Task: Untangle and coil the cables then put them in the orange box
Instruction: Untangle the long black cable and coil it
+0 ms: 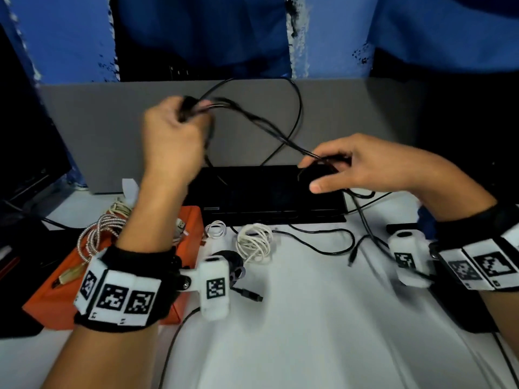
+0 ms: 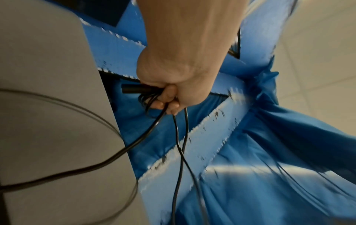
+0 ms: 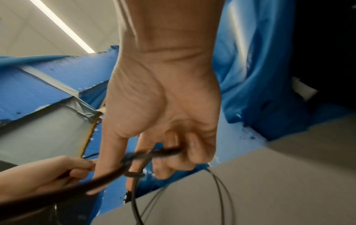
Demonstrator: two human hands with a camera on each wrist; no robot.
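Note:
A long black cable hangs in loops between both hands above the desk. My left hand is raised and grips a bunch of its strands with a black plug sticking out of the fist. My right hand is lower, over the black laptop, its fingers curled round another part of the cable. The orange box stands at the left under my left forearm and holds a silver braided cable. Motion blur smears the strands.
Two white coiled cables lie on the white table in front of the laptop. Loose black cable trails across the table to the right. A grey partition stands behind.

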